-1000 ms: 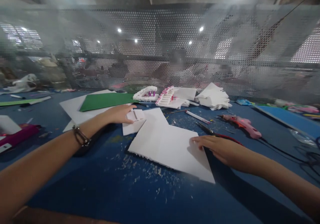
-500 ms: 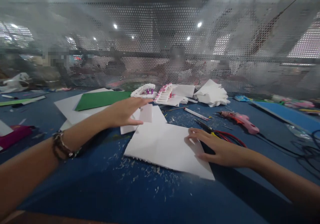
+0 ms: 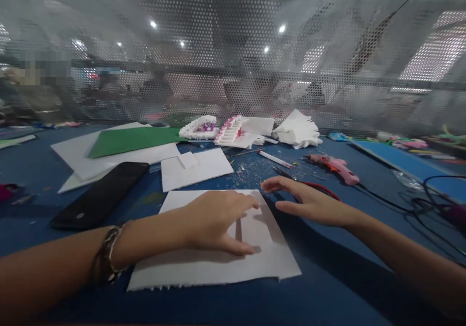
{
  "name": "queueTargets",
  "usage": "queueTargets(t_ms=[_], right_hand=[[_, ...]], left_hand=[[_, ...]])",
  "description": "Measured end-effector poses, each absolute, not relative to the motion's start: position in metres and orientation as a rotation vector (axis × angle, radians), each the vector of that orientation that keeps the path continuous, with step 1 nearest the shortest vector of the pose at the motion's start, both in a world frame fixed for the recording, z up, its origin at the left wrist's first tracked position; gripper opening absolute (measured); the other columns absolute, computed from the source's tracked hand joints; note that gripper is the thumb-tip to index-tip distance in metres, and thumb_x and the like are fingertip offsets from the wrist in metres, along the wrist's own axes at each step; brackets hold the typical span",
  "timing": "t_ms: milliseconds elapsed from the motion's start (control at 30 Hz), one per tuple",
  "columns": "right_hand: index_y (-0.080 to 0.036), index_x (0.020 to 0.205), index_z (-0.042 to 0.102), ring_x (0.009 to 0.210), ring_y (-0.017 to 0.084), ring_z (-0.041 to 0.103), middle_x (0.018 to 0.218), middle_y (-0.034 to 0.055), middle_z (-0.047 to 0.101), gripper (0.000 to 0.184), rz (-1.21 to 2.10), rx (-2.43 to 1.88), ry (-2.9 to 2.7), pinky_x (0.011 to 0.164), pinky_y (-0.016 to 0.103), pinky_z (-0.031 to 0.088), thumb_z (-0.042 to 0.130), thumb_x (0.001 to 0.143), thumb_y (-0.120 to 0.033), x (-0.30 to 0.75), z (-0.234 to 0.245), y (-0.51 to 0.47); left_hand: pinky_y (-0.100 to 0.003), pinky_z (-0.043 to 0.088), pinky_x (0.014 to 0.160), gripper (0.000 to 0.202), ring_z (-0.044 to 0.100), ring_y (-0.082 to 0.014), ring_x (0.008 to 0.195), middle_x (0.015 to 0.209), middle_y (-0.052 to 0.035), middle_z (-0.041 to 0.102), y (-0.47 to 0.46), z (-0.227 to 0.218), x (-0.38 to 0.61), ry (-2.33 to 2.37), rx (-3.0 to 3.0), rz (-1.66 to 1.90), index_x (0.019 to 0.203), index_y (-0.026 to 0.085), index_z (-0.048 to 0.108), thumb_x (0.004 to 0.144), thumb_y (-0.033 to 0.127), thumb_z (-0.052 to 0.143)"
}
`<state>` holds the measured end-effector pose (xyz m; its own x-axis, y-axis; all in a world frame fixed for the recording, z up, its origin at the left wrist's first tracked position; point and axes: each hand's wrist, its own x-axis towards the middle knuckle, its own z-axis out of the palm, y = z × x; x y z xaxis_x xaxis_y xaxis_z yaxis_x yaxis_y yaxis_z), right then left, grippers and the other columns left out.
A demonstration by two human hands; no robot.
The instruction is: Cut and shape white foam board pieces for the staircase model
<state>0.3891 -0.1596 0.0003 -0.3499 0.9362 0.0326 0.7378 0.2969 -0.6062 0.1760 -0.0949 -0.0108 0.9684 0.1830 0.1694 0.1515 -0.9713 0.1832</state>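
Observation:
A white foam sheet (image 3: 207, 270) with a rough near edge lies flat in front of me. My left hand (image 3: 214, 219) is over its middle, thumb and fingers spread wide; a narrow grey shade shows between them. Whether its fingertips press on the sheet, I cannot tell. Just past the sheet's right edge is my right hand (image 3: 309, 202), fingers apart and holding nothing. Partly hidden behind it are red-handled scissors (image 3: 322, 187). Beyond the sheet lies a smaller white sheet (image 3: 214, 166) with a small white piece (image 3: 187, 159) on it.
A black phone (image 3: 102, 197) lies left, near white sheets and a green sheet (image 3: 134, 141). A pink glue gun (image 3: 340, 168) with its cord, a white marker (image 3: 274, 159) and a blue board (image 3: 404, 163) are right. White-and-pink foam models (image 3: 229, 131) stand before a perforated metal screen (image 3: 218, 73).
The white foam sheet has come nearer and turned slightly. My left hand has moved right and down over it, uncovering the phone. My right hand has come off the sheet's corner.

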Motion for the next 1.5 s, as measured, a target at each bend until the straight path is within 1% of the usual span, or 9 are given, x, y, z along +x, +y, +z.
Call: queueTargets(t_ms=[167, 233, 333, 567, 767, 933, 1067, 1200, 1500], right_hand=[[-0.016, 0.115, 0.042, 0.11, 0.017, 0.042, 0.119, 0.0086, 0.046, 0.044, 0.678, -1.451, -2.317, 0.092, 0.032, 0.035, 0.049, 0.077, -0.037, 0.392, -0.007, -0.162], [-0.015, 0.119, 0.039, 0.114, 0.019, 0.037, 0.124, 0.0102, 0.042, 0.049, 0.567, -1.493, -2.374, 0.095, 0.035, 0.031, 0.05, 0.076, -0.037, 0.391, -0.012, -0.159], [-0.012, 0.122, 0.036, 0.119, 0.022, 0.031, 0.129, 0.0127, 0.038, 0.055, 0.492, -1.479, -2.491, 0.098, 0.038, 0.025, 0.052, 0.075, -0.034, 0.387, -0.015, -0.148], [-0.008, 0.113, 0.046, 0.094, 0.02, 0.05, 0.105, 0.0123, 0.054, 0.046, 0.456, -1.523, -2.443, 0.083, 0.033, 0.038, 0.054, 0.071, -0.025, 0.379, -0.01, -0.123], [-0.012, 0.092, 0.056, 0.081, 0.018, 0.053, 0.09, 0.0069, 0.059, 0.031, 0.761, -1.637, -2.236, 0.07, 0.027, 0.042, 0.046, 0.077, -0.037, 0.379, 0.001, -0.135], [-0.017, 0.097, 0.056, 0.088, 0.017, 0.055, 0.098, 0.0035, 0.06, 0.03, 1.121, -1.624, -2.053, 0.072, 0.024, 0.042, 0.043, 0.078, -0.036, 0.409, 0.022, -0.142], [-0.017, 0.104, 0.057, 0.097, 0.02, 0.053, 0.108, 0.0055, 0.058, 0.035, 0.866, -1.813, -2.174, 0.079, 0.027, 0.04, 0.042, 0.078, -0.033, 0.433, 0.036, -0.127], [-0.015, 0.104, 0.058, 0.097, 0.022, 0.053, 0.107, 0.008, 0.059, 0.036, 0.483, -1.859, -2.473, 0.08, 0.029, 0.04, 0.034, 0.079, -0.024, 0.43, 0.041, -0.1], [-0.011, 0.095, 0.06, 0.087, 0.022, 0.055, 0.097, 0.0126, 0.061, 0.033, 0.243, -1.795, -2.615, 0.076, 0.03, 0.04, 0.033, 0.076, -0.013, 0.408, 0.015, -0.071]], left_hand=[[-0.031, 0.043, 0.069, 0.045, 0.054, -0.023, 0.084, 0.093, -0.0068, 0.06, -0.118, -0.016, 0.185, 0.155, 2.978, 0.31, 0.096, 0.014, 0.051, 0.064, 0.045, 0.06], [-0.033, 0.043, 0.068, 0.043, 0.054, -0.0244, 0.085, 0.092, -0.0074, 0.059, -0.125, -0.018, 0.187, 0.168, 3.01, 0.291, 0.091, 0.015, 0.053, 0.063, 0.047, 0.06], [-0.038, 0.043, 0.069, 0.048, 0.052, -0.0274, 0.089, 0.1, -0.0103, 0.057, -0.131, -0.021, 0.187, 0.223, 3.045, 0.256, 0.094, 0.015, 0.052, 0.062, 0.05, 0.06], [-0.039, 0.042, 0.075, 0.04, 0.049, -0.0265, 0.094, 0.107, -0.0103, 0.054, -0.128, -0.019, 0.174, 0.229, 3.058, 0.187, 0.101, 0.016, 0.048, 0.069, 0.038, 0.059], [-0.035, 0.04, 0.078, 0.045, 0.047, -0.0237, 0.096, 0.111, -0.0087, 0.05, -0.13, -0.01, 0.169, 0.105, 2.988, 0.21, 0.102, 0.017, 0.046, 0.067, 0.04, 0.062], [-0.029, 0.036, 0.084, 0.041, 0.044, -0.0203, 0.101, 0.114, -0.0084, 0.048, -0.126, 0.005, 0.153, 0.018, 2.94, 0.218, 0.101, 0.018, 0.046, 0.068, 0.034, 0.064], [-0.028, 0.038, 0.082, 0.039, 0.044, -0.0195, 0.102, 0.113, -0.0074, 0.047, -0.112, 0.001, 0.137, 0.175, 2.906, 0.24, 0.1, 0.021, 0.045, 0.068, 0.032, 0.063], [-0.034, 0.038, 0.08, 0.036, 0.045, -0.0232, 0.099, 0.11, -0.0098, 0.048, -0.099, -0.011, 0.133, 0.337, 2.981, 0.283, 0.098, 0.019, 0.047, 0.068, 0.031, 0.063], [-0.035, 0.042, 0.072, 0.042, 0.051, -0.0235, 0.089, 0.104, -0.0084, 0.053, -0.098, -0.026, 0.129, 0.546, 2.949, 0.346, 0.098, 0.017, 0.049, 0.067, 0.043, 0.059]])
